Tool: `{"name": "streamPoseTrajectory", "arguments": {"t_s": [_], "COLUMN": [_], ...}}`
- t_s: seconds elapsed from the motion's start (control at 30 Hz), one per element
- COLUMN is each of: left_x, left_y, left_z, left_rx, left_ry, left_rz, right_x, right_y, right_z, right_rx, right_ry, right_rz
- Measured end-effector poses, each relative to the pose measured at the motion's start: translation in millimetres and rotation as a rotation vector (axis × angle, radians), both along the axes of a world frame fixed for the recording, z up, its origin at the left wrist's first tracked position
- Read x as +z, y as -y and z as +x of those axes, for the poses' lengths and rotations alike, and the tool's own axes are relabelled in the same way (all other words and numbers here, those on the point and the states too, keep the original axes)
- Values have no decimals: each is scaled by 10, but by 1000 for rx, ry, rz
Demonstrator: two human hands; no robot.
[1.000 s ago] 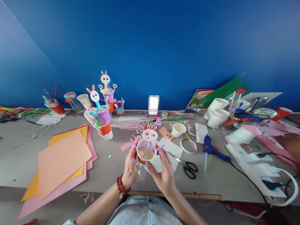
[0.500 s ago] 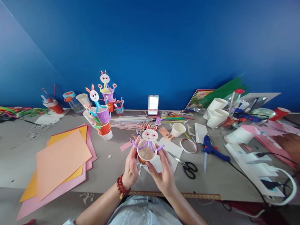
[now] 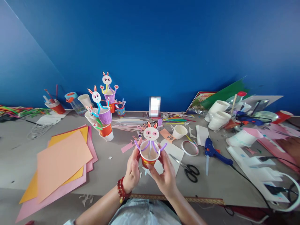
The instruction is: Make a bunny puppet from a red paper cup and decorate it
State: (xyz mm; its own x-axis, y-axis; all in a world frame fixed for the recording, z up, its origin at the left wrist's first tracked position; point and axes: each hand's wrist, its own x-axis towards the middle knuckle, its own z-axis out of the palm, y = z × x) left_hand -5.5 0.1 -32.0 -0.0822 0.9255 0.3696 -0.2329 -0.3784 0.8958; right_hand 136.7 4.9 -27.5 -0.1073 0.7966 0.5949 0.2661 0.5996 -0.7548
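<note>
Left hand (image 3: pixel 133 172) and right hand (image 3: pixel 166 175) both grasp one red and white paper cup figure (image 3: pixel 150 162), one on either side, with the right thumb pressed on its front. It is held above the surface (image 3: pixel 105 175), close to the middle of the near edge, its open mouth tipped towards the wearer. A white rabbit face (image 3: pixel 151 133) with black-edged ears rises behind its rim, and purple arms curl out over both sides. A red bead bracelet (image 3: pixel 122 189) circles the left wrist.

Just right of the hands, towards the near edge, lie black-handled scissors (image 3: pixel 186 167), their blades over white paper (image 3: pixel 176 151). Beyond them are a roll of tape (image 3: pixel 191 154) and a white paper cup (image 3: pixel 179 132); farther right, a blue glue gun (image 3: pixel 220 156) rests beside a white power strip (image 3: pixel 254 175), which runs towards the near right corner. Another person's hand (image 3: pixel 290 145) is at the right edge, over pink paper (image 3: pixel 269 147).

On the left, orange, yellow and pink paper sheets (image 3: pixel 63 165) overhang the near edge. Two more rabbit cup figures (image 3: pixel 104 116) stand behind them towards the far edge, and thin sticks (image 3: pixel 131 120) lie scattered along that edge, below a blue wall (image 3: pixel 150 47)
</note>
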Motion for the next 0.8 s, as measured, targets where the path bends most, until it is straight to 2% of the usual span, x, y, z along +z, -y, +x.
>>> {"name": "streamPoseTrajectory", "arguments": {"t_s": [0.13, 0.37, 0.53, 0.8], "left_x": [-18, 72, 51, 116], "left_y": [-12, -16, -22, 49], "left_z": [-40, -73, -92, -140], "left_rx": [35, 37, 203, 334], "left_ry": [-59, -60, -25, -425], "left_rz": [4, 6, 47, 171], "right_x": [-10, -41, -53, -58], "right_y": [6, 0, -10, -13], "right_z": [-8, 1, 18, 23], "right_rx": [21, 37, 45, 50], "right_ry": [-54, -115, -151, -161], "right_rz": [-66, -150, -199, -210]}}
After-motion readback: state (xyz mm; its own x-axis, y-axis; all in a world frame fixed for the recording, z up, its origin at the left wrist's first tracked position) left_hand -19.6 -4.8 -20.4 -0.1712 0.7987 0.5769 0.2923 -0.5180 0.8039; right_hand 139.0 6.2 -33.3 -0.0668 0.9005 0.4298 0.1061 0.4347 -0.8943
